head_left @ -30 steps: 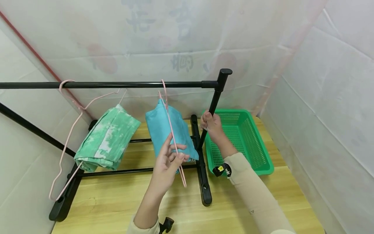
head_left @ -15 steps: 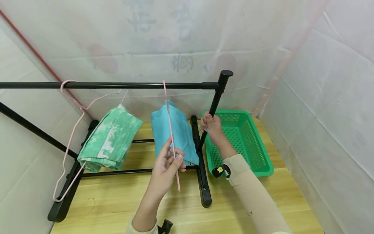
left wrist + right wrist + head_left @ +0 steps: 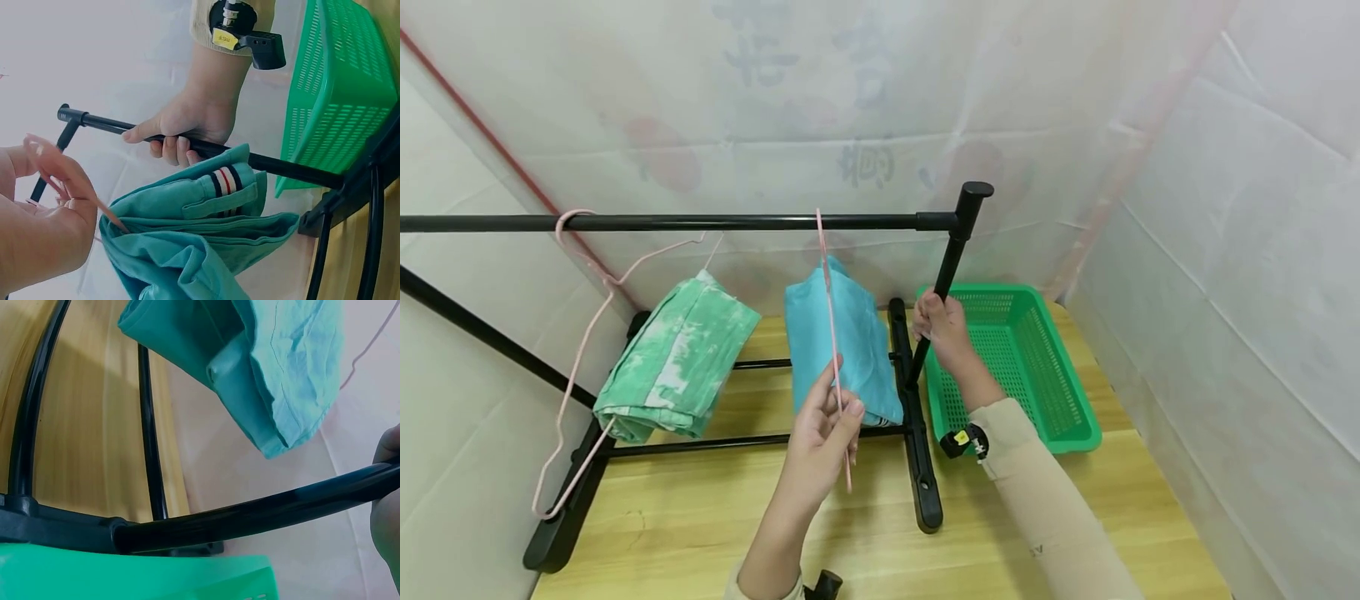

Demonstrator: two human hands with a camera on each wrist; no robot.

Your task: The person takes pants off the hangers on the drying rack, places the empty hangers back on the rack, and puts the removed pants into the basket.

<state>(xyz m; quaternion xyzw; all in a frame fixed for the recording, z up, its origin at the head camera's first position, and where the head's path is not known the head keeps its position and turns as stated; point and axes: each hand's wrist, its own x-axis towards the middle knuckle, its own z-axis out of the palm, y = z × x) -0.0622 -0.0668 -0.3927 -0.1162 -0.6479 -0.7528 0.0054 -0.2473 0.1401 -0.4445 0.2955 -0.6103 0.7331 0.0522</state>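
A pink clothes hanger (image 3: pixel 831 308) hangs from the black rail (image 3: pixel 737 222), seen nearly edge-on, with a folded blue garment (image 3: pixel 857 358) draped over it. My left hand (image 3: pixel 816 437) pinches the near end of this hanger between thumb and fingers. In the left wrist view the garment (image 3: pixel 187 237) shows a dark, white and red striped trim. My right hand (image 3: pixel 946 332) grips the black upright post (image 3: pixel 951 265) of the rack, fingers wrapped round it. Left along the rail, a green-and-white tie-dye garment (image 3: pixel 677 358) hangs on another pink hanger (image 3: pixel 576 367).
A green plastic basket (image 3: pixel 1060 367) stands on the wooden table (image 3: pixel 700 533), right of the rack's black foot (image 3: pixel 925 483). Lower crossbars (image 3: pixel 700 446) join the rack's feet. White sheeting (image 3: pixel 1225 275) encloses the back and sides.
My left hand has turned the hanger until it is nearly edge-on, its lower end swinging left. The blue garment has shifted slightly with it. My right hand keeps its grip on the post.
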